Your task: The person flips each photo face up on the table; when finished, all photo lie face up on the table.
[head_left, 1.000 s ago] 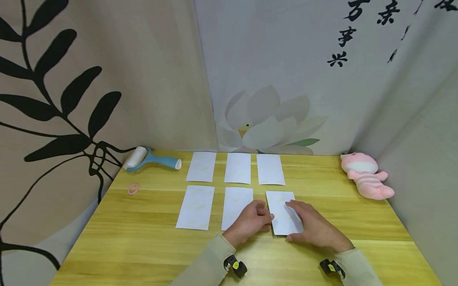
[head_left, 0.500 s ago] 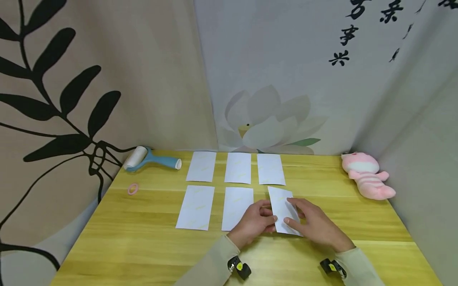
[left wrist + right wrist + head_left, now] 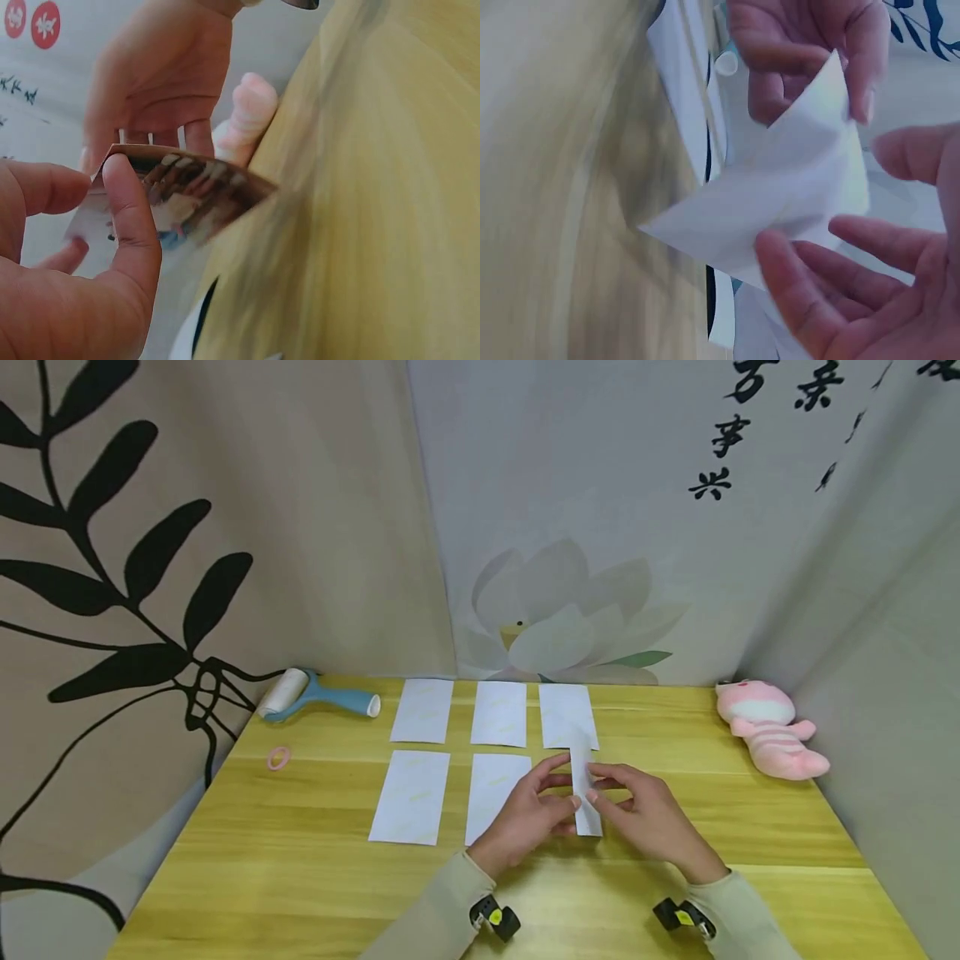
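Observation:
A photo [image 3: 584, 793] is raised off the table and turned nearly edge-on in the head view. Its white back [image 3: 787, 180] faces the right wrist camera, while the left wrist view shows the dark printed picture [image 3: 199, 195]. My left hand [image 3: 523, 818] pinches it by one edge between thumb and fingers. On the other side, my right hand [image 3: 651, 814] has its fingers spread, fingertips right at the photo's white back and the thumb standing apart. White cards [image 3: 408, 797] lie face-down left of the hands, and another card [image 3: 495, 789] is partly hidden by the left hand.
Behind runs a row of white cards [image 3: 422, 710]. A blue lint roller [image 3: 322, 696] and a pink ring [image 3: 279, 757] lie at the left of the wooden table [image 3: 262, 877]. A pink plush toy [image 3: 768, 731] sits at the back right corner, against the curtain.
The photo has gone from lying flat to raised and turned on edge, its printed side toward the left. My left hand grips its left edge; the right hand's fingers have come off its right edge.

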Action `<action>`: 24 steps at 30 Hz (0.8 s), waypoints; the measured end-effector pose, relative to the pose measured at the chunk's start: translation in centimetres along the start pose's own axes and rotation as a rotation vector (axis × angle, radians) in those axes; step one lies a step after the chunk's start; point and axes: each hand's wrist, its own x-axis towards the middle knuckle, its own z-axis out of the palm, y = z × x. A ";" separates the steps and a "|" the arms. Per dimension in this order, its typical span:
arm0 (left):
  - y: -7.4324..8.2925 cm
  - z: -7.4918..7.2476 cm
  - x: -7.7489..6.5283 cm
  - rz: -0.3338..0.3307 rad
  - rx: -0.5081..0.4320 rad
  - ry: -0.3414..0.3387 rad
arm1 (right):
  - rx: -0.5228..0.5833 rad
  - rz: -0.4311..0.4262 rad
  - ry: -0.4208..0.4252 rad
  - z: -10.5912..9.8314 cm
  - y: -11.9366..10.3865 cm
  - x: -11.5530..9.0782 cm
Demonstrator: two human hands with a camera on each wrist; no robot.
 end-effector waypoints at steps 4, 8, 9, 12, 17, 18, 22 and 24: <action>0.3 0.5 -0.2 0.040 0.050 -0.033 | 0.073 0.081 0.001 0.1 -0.8 0.1; 0.5 1.2 -0.3 0.064 0.125 -0.034 | 0.172 0.148 0.026 0.0 -1.6 0.2; 0.6 1.5 -0.3 0.070 0.153 -0.033 | 0.182 0.165 0.037 0.0 -1.8 0.2; 0.6 2.3 -0.3 0.085 0.234 -0.019 | 0.177 0.207 0.070 -0.2 -2.3 0.2; 0.7 3.5 -0.1 0.127 0.342 0.030 | 0.114 0.215 0.121 -0.6 -2.9 0.5; 0.7 3.7 -0.1 0.129 0.356 0.042 | 0.096 0.214 0.130 -0.6 -3.0 0.5; 0.8 3.9 -0.1 0.124 0.401 0.059 | 0.049 0.228 0.141 -0.8 -3.3 0.4; 0.9 3.7 -0.3 0.124 0.409 0.052 | 0.045 0.230 0.141 -0.9 -3.4 0.3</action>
